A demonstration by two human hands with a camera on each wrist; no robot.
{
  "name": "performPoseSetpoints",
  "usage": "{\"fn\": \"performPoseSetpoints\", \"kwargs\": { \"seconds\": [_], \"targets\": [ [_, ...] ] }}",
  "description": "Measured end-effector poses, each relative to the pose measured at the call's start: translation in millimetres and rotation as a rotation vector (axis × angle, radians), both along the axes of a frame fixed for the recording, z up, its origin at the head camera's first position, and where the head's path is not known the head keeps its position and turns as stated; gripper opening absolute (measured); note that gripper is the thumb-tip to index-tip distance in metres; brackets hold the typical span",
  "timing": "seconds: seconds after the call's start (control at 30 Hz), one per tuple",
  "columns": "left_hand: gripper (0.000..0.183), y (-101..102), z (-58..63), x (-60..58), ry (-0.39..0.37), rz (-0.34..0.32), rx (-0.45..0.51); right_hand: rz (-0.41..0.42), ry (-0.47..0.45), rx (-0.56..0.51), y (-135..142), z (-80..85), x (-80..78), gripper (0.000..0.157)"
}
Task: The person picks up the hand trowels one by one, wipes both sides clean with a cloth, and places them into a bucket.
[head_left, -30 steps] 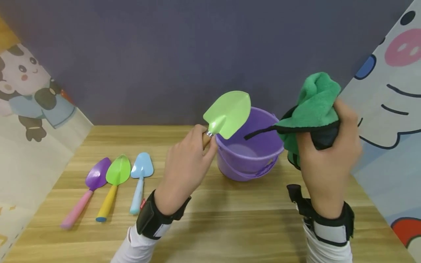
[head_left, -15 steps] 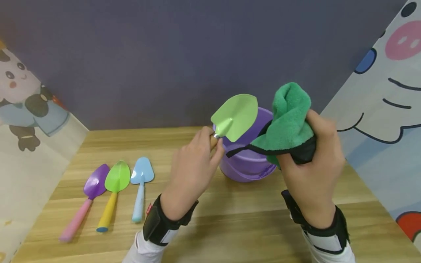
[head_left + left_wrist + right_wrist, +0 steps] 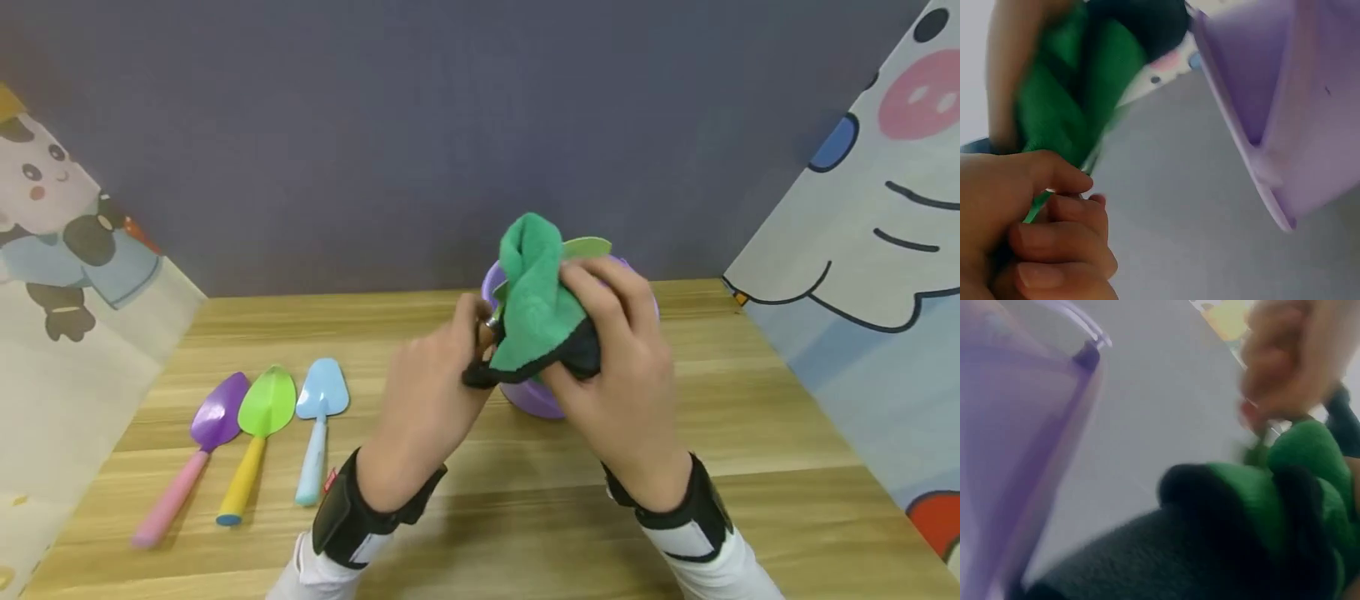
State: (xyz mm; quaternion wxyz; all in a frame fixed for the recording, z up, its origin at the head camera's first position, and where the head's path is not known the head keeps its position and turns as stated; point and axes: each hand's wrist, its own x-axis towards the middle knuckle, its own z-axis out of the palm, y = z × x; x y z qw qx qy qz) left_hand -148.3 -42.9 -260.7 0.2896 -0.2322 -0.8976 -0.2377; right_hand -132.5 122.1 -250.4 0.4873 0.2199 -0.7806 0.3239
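My left hand (image 3: pixel 431 392) grips the wooden handle of a light green trowel (image 3: pixel 588 247) by the purple bucket (image 3: pixel 534 402). Most of the trowel's blade is hidden behind a green cloth with black edging (image 3: pixel 536 321). Bunched in my right hand (image 3: pixel 626 375), that cloth lies against the blade and reaches the left fingers. In the left wrist view, the green cloth (image 3: pixel 1054 106) hangs just above the left hand's curled fingers (image 3: pixel 1066 240). The right wrist view shows the cloth's dark grey side (image 3: pixel 1147 556) near the bucket (image 3: pixel 1016 444).
Three more trowels lie on the wooden table (image 3: pixel 750 500) at left: one purple with a pink handle (image 3: pixel 220 410), one green with a yellow handle (image 3: pixel 267 402), one light blue (image 3: pixel 323 389). A dark wall (image 3: pixel 450 125) stands behind, with cartoon-printed panels at both sides.
My right hand has moved left with the cloth, from beside the bucket onto the trowel's blade. My left hand keeps its grip on the trowel and has stayed nearly in place.
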Motion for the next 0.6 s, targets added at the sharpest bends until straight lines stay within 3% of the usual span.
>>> {"fn": "performPoseSetpoints", "kwargs": {
  "seconds": [0.13,0.33,0.47,0.6],
  "targets": [
    [0.021,-1,1.1,2.3,0.002,-0.017,0.016,-0.005,-0.052,0.06,-7,-2.0,-9.2,0.059],
    [0.016,-5,5.5,4.5,-0.013,0.036,-0.003,0.084,-0.066,0.018,-8,-5.4,-18.6,0.057],
    [0.016,-5,9.1,10.0,0.005,0.044,-0.016,0.125,-0.023,-0.019,-5,-4.7,-18.8,0.055],
    [0.013,-5,11.4,14.6,0.054,0.056,-0.024,0.112,0.053,-0.019,-4,-5.4,-16.1,0.054]
  ]
}}
